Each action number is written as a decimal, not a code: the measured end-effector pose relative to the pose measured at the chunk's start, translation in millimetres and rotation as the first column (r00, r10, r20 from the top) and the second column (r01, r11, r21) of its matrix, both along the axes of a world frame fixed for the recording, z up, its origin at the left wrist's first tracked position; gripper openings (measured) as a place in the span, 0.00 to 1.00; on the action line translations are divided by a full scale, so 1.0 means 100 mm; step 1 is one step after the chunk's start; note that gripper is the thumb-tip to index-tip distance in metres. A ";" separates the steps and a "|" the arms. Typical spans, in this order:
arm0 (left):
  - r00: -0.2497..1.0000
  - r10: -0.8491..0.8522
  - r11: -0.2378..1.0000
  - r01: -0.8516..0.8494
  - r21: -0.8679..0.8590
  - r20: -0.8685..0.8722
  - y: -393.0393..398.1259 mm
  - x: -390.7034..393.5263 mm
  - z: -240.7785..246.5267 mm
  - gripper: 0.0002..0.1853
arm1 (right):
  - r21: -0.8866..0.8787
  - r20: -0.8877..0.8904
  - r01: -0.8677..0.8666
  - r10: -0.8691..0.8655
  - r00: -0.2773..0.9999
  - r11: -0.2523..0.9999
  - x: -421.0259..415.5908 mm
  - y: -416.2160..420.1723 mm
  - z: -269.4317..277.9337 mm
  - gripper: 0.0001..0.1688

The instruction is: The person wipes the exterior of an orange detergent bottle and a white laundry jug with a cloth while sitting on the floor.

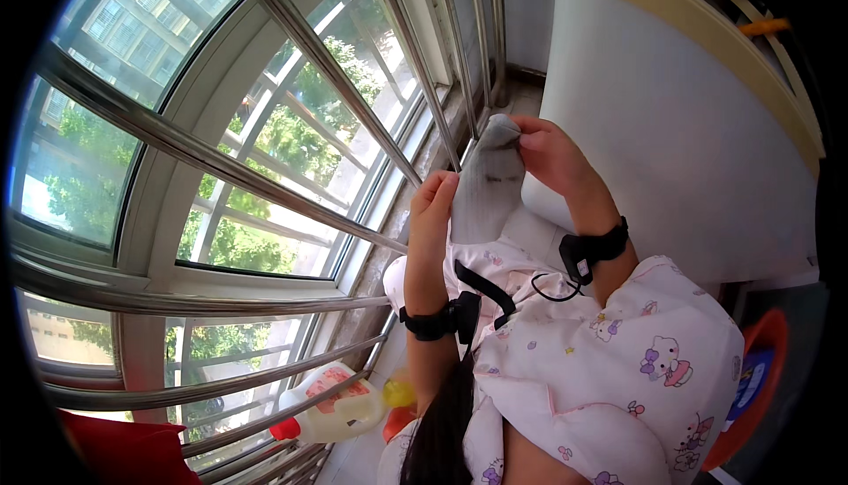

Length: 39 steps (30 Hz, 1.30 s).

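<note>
A grey ribbed sock (489, 187) with a dark mark on it hangs between my two hands, above my lap. My left hand (434, 199) pinches its left edge between thumb and fingers. Higher up, my right hand (553, 154) grips the sock near its closed tip at the right. The lower end of the sock reaches down to the printed light pink clothing (530, 352) on my body. Both wrists wear black straps, each with a small black device (576, 256).
Metal railing bars (265, 203) run along the window at left. A white panel (662, 120) with a yellowish edge stands at right. A white jug with a red cap (331, 402) lies low at left, near a red cloth (126, 448). An orange-red basin (772, 352) sits at lower right.
</note>
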<state>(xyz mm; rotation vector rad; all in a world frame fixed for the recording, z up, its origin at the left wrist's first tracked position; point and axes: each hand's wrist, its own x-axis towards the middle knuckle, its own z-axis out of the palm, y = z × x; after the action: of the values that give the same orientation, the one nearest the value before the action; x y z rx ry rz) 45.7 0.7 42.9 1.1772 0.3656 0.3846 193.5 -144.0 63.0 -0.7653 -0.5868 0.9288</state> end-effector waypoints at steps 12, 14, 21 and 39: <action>0.893 0.356 0.567 -0.442 0.695 0.277 0.02 0.16 0.01 0.11 | -0.495 0.649 0.278 0.138 0.748 0.823 0.08 -0.26 -0.06 0.09; 0.927 0.314 0.634 -0.366 0.681 0.206 0.00 0.19 0.01 0.11 | -0.473 0.829 0.464 0.201 0.521 0.749 0.09 -0.32 -0.13 0.08; 0.939 0.224 0.809 -0.329 0.486 0.263 0.12 0.27 -0.02 0.12 | -0.414 0.895 0.724 0.389 0.216 0.551 -0.02 -0.39 -0.08 0.16; 0.968 0.201 0.335 -0.211 0.918 0.150 0.14 0.16 0.34 0.06 | -0.404 0.827 0.010 0.360 0.432 0.915 0.26 0.00 0.19 0.19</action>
<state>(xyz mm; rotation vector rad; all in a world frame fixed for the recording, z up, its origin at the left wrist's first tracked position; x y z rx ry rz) 62.0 14.2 76.7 2.2981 0.2721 0.9076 219.6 -143.5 81.8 -1.5918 -1.5086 0.7644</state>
